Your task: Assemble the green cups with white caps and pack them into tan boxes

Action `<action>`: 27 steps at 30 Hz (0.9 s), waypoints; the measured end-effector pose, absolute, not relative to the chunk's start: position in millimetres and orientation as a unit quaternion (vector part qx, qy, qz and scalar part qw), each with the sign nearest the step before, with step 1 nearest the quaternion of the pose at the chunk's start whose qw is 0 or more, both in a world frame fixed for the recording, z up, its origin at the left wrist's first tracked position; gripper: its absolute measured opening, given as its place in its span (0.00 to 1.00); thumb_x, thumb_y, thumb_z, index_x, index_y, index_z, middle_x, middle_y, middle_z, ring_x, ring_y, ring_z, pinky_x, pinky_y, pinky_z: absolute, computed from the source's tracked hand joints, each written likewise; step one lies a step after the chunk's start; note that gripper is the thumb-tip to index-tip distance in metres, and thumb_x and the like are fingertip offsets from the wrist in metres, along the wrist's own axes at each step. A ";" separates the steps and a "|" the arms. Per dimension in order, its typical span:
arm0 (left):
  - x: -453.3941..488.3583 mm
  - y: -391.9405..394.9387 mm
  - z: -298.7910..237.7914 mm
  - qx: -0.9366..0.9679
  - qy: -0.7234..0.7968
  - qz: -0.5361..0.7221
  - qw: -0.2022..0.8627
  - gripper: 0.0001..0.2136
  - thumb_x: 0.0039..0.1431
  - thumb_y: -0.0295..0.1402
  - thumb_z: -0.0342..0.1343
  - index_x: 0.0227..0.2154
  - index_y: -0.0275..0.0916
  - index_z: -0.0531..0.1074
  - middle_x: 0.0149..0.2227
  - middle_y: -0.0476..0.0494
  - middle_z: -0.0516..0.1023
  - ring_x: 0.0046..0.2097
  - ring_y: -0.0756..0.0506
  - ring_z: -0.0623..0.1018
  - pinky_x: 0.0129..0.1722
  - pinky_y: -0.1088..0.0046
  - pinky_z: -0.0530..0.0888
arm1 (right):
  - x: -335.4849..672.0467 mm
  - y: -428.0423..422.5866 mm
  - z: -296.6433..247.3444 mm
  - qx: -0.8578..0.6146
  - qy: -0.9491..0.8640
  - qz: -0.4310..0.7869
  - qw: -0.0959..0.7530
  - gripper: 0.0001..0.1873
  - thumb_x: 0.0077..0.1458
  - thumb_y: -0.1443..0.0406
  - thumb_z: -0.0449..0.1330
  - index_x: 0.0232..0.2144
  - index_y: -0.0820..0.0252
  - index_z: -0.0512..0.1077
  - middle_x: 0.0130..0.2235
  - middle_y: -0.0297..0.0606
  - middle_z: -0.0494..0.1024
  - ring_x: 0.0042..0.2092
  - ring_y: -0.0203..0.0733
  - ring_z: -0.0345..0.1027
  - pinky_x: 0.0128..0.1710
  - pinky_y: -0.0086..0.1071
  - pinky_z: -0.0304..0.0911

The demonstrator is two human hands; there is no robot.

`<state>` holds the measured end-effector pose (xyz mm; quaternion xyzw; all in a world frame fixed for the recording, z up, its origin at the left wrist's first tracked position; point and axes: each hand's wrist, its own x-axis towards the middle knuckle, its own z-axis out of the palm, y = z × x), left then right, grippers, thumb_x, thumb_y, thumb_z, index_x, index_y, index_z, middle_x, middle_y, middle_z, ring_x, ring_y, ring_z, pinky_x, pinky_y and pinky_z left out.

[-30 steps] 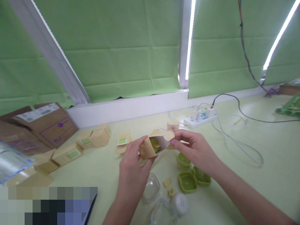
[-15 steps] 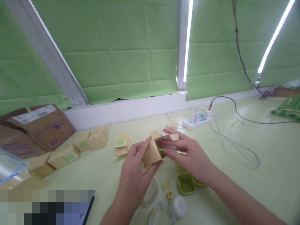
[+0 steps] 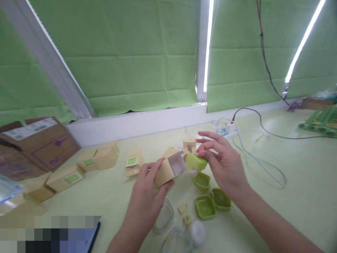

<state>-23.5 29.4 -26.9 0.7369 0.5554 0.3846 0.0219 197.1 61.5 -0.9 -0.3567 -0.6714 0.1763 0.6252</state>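
Observation:
My left hand (image 3: 146, 196) grips a small tan cardboard box (image 3: 168, 170) held above the table, its open end facing right. Just beside that opening, my right hand (image 3: 223, 165) pinches a green plastic piece (image 3: 196, 162) between thumb and fingers. Below the hands lie three green square lids (image 3: 205, 206) on the pale green table (image 3: 289, 211), together with clear plastic cups (image 3: 164, 218), a white round cap (image 3: 197, 232) and small tan cardboard scraps (image 3: 183, 208).
Several closed tan boxes with green labels (image 3: 65, 177) lie at the left, near a brown shipping carton (image 3: 42, 142). A white power strip (image 3: 226, 130) with cables sits by the windowsill. Green tubes (image 3: 318, 124) lie at the far right. Green blinds cover the window.
My right hand has drawn the green piece out of the box's open end, to the right. My left hand has kept hold of the box.

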 end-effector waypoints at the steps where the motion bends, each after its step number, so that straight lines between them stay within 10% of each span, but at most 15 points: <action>1: -26.1 31.1 -27.1 0.726 0.565 0.390 0.031 0.24 0.58 0.29 0.63 0.57 0.43 0.67 0.49 0.42 0.72 0.51 0.39 0.74 0.51 0.57 0.74 | 200.1 63.6 0.5 -0.357 -0.646 0.194 0.646 0.08 0.64 0.63 0.60 0.32 0.55 0.76 0.54 0.42 0.76 0.55 0.48 0.71 0.57 0.44 0.66; 9: -28.0 33.5 -20.9 0.646 0.569 0.489 0.143 0.25 0.57 0.38 0.62 0.57 0.45 0.66 0.54 0.40 0.74 0.50 0.38 0.78 0.47 0.56 0.77 | 194.9 64.4 5.8 -0.232 -0.466 0.542 0.660 0.11 0.61 0.55 0.62 0.36 0.52 0.67 0.41 0.37 0.83 0.40 0.45 0.79 0.36 0.37 0.76; 17: -29.8 36.2 -22.8 0.628 0.576 0.510 0.118 0.26 0.54 0.37 0.64 0.55 0.43 0.66 0.54 0.38 0.76 0.51 0.36 0.79 0.47 0.53 0.78 | 189.2 45.9 15.1 -0.108 -0.372 0.815 0.430 0.08 0.57 0.67 0.59 0.40 0.60 0.71 0.35 0.41 0.81 0.29 0.39 0.77 0.21 0.27 0.75; 22: -29.0 33.5 -23.4 0.663 0.569 0.485 0.025 0.23 0.56 0.34 0.62 0.55 0.42 0.66 0.51 0.38 0.74 0.51 0.36 0.76 0.45 0.55 0.78 | 185.8 44.8 14.1 -0.162 -0.351 0.858 0.339 0.16 0.61 0.62 0.50 0.37 0.66 0.75 0.26 0.41 0.76 0.19 0.31 0.65 0.11 0.16 0.59; 27: -22.4 28.4 -19.7 0.707 0.541 0.452 -0.045 0.23 0.57 0.27 0.59 0.55 0.41 0.65 0.50 0.38 0.73 0.51 0.37 0.74 0.47 0.55 0.76 | 180.4 40.8 13.2 -0.236 -0.416 0.817 0.323 0.26 0.59 0.61 0.50 0.58 0.61 0.67 0.20 0.37 0.77 0.18 0.37 0.66 0.10 0.19 0.58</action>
